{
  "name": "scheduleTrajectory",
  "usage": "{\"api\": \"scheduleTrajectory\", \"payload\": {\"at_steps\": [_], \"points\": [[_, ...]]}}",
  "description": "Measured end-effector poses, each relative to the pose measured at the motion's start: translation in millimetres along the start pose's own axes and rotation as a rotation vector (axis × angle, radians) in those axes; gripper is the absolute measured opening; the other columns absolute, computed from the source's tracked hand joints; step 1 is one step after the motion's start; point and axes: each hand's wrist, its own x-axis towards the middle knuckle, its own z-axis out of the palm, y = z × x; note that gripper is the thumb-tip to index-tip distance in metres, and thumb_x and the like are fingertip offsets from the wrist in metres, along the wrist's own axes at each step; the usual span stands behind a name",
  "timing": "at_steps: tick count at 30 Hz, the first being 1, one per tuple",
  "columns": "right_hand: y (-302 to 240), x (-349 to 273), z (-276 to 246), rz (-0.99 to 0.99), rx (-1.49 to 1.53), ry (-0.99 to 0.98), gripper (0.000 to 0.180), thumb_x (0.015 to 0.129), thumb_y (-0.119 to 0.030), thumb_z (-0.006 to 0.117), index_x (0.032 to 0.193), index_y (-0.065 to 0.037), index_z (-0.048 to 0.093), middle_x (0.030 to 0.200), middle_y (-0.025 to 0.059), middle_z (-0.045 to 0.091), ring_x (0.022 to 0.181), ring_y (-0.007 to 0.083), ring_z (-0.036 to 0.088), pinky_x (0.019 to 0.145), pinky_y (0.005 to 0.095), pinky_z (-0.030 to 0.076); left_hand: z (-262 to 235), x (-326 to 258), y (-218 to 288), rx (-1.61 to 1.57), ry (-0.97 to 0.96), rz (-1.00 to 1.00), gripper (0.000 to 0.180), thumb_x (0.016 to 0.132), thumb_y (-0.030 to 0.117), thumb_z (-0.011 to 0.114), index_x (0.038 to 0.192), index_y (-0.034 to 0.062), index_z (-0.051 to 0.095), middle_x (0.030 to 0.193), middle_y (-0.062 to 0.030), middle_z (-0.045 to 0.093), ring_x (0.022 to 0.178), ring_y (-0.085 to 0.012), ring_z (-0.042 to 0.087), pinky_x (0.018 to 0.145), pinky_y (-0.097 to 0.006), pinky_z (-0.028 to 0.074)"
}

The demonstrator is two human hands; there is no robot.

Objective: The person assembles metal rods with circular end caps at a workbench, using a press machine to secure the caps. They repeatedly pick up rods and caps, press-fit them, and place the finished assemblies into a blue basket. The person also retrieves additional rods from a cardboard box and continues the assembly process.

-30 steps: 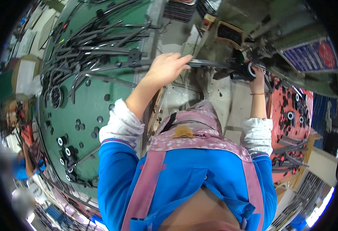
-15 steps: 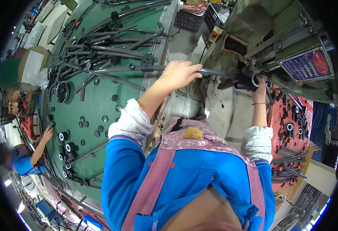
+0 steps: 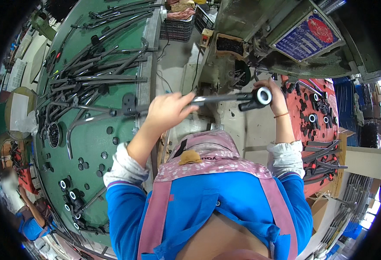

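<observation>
My left hand (image 3: 169, 110) is wrapped round a long dark metal tube (image 3: 221, 99) held across in front of me. Its left part runs over the green table, through a black bracket (image 3: 130, 105), and bends down toward me. On its right end is a black plastic fitting with a white ring (image 3: 263, 96) and a short black stub. My right hand (image 3: 277, 102) is closed at that fitting's right side, its fingers curled behind and partly hidden.
A green table (image 3: 93, 147) at left bears many dark tubes, black caps and a bowl of small parts (image 3: 54, 134). A press machine (image 3: 281, 52) stands ahead right, with a box of black parts (image 3: 229, 45). At right is a red table (image 3: 294, 112) with fittings. A co-worker (image 3: 34, 221) is at far left.
The tube's fitting has come away from the press, toward me and left, with both hands moving along. My view has turned rightward. The co-worker's hand has left the green table's edge.
</observation>
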Motion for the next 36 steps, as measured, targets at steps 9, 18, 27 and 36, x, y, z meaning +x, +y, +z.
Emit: {"api": "scheduleTrajectory", "payload": {"at_steps": [9,18,27,36], "points": [[36,165,-15,-0.279,-0.974,-0.006,0.036,0.088,-0.037,0.060,0.104,-0.006,0.067,0.097,0.0072,0.067,0.088,0.0220,0.062,0.080,0.0359,0.047,43,-63,24,-0.044,-0.189,-0.061,0.036,0.084,0.042,0.066,0.110,0.0169,0.062,0.071,-0.0068,0.058,0.063,-0.0285,0.061,0.053,-0.042,0.047],[50,266,15,-0.265,-1.470,-0.077,0.035,0.091,-0.036,0.062,0.101,-0.004,0.071,0.093,0.0167,0.070,0.085,0.0328,0.066,0.072,0.0435,0.053,48,-80,50,-0.208,-0.246,-0.264,0.031,0.086,0.042,0.062,0.098,0.0136,0.060,0.070,-0.0099,0.059,0.067,-0.0332,0.064,0.057,-0.047,0.049],[57,277,4,-0.408,-1.413,-0.043,0.023,0.088,-0.019,0.061,0.104,-0.004,0.069,0.092,0.0176,0.070,0.088,0.0356,0.066,0.078,0.0435,0.052,59,-71,42,-0.192,-0.229,-0.378,0.031,0.086,0.042,0.061,0.096,0.0129,0.059,0.074,-0.0105,0.061,0.070,-0.0343,0.064,0.059,-0.047,0.050],[53,275,6,-0.355,-1.349,-0.009,0.020,0.085,-0.018,0.068,0.100,-0.005,0.073,0.091,0.0136,0.071,0.083,0.0281,0.068,0.075,0.0421,0.056,62,-75,31,-0.143,-0.243,-0.327,0.031,0.086,0.043,0.062,0.102,0.0158,0.059,0.070,-0.0087,0.057,0.066,-0.0315,0.064,0.054,-0.045,0.049]]}}
